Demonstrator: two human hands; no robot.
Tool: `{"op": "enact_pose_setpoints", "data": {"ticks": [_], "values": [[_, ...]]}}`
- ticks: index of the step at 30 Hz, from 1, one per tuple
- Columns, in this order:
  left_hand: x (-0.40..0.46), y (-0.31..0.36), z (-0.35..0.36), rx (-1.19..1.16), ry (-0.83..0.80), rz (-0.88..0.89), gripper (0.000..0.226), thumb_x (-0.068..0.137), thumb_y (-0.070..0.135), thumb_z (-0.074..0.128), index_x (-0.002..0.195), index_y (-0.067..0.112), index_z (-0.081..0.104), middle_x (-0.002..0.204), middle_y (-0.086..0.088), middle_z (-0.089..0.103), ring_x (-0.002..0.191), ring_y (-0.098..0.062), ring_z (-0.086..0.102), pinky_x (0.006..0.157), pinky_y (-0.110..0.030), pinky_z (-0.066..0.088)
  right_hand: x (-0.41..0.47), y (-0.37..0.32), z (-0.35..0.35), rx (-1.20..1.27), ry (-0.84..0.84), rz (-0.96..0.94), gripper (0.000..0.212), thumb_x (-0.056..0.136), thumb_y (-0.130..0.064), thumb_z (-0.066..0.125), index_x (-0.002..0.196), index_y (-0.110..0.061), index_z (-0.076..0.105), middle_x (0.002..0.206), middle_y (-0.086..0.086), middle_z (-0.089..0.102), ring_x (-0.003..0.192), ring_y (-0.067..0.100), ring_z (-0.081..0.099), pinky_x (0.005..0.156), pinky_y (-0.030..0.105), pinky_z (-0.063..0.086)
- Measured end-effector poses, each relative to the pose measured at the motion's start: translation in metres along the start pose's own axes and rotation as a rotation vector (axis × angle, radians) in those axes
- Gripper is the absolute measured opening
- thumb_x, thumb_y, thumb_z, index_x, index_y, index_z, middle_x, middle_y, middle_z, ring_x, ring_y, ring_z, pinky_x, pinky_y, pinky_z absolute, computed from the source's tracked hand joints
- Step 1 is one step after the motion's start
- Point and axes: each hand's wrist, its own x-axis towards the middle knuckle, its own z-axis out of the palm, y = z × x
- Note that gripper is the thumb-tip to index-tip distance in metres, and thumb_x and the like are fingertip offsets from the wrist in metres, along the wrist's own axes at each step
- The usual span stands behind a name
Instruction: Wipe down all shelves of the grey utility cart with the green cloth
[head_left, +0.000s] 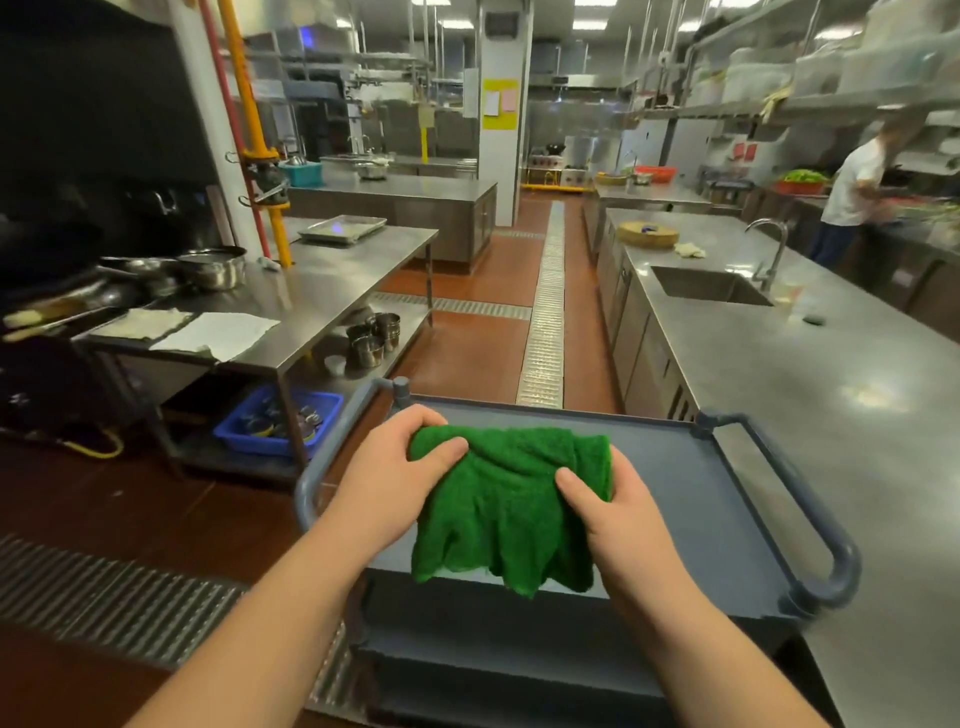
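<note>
Both the left hand (400, 467) and right hand (613, 512) pinch the green cloth (506, 506), bunched above the cart (691, 493) top shelf; wiped bunched, it could miss corners and the lower shelves

cloth (506, 499): green | cart (701, 499): grey | crate (228, 431): blue | floor (467, 358): red-brown

Green cloth (511, 499): rough, nubby terry. Cart (711, 499): matt grey plastic, smooth. Worktop (810, 395): brushed steel w/ glossy sheen.
</note>
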Motion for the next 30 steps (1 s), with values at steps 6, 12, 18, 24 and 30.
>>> {"op": "enact_pose_setpoints", "data": {"ticks": [6,12,18,24,30], "values": [[0.000,-0.008,0.014,-0.169,-0.002,-0.104,0.016,0.091,0.030,0.062,0.085,0.019,0.052,0.073,-0.001,0.057,0.066,-0.009,0.055,0.064,-0.028,0.047,0.008,0.012,0.021,-0.259,0.072,-0.041,0.037,0.091,-0.020,0.066,0.124,-0.028,0.049,0.123,-0.013,0.054,0.115,0.006,0.053,0.094,0.028,0.044],[-0.015,-0.028,0.006,-0.312,0.270,-0.297,0.009,0.095,0.021,0.057,0.094,0.014,0.051,0.080,-0.007,0.058,0.066,-0.013,0.058,0.059,-0.035,0.050,-0.016,0.023,0.073,-0.373,-0.527,-0.150,0.056,0.074,-0.058,0.064,0.124,-0.040,0.046,0.122,-0.022,0.050,0.113,-0.002,0.052,0.095,0.028,0.049],[-0.044,-0.056,-0.036,-0.706,0.374,-0.484,0.022,0.099,0.015,0.049,0.115,0.000,0.054,0.102,-0.018,0.065,0.086,-0.019,0.069,0.065,-0.034,0.059,-0.018,0.043,0.131,-0.365,-0.601,-0.185,0.052,0.088,-0.007,0.062,0.126,-0.041,0.051,0.124,-0.017,0.059,0.113,-0.003,0.055,0.101,0.022,0.045],[-0.082,-0.117,-0.117,-0.704,0.302,-0.405,0.031,0.099,0.013,0.048,0.127,0.004,0.057,0.117,-0.016,0.066,0.095,-0.023,0.060,0.071,-0.029,0.051,-0.017,0.047,0.216,-0.163,-0.744,-0.081,0.041,0.097,-0.007,0.056,0.100,-0.048,0.063,0.107,-0.022,0.067,0.101,-0.008,0.061,0.094,0.019,0.047],[-0.117,-0.208,-0.207,-0.388,0.052,-0.398,0.072,0.084,0.011,0.073,0.142,0.037,0.038,0.136,0.016,0.054,0.121,0.002,0.054,0.100,-0.027,0.049,-0.025,0.063,0.338,0.126,-0.826,0.189,0.026,0.100,-0.015,0.051,0.104,-0.029,0.073,0.108,0.008,0.072,0.104,0.026,0.067,0.089,0.044,0.052]]}}
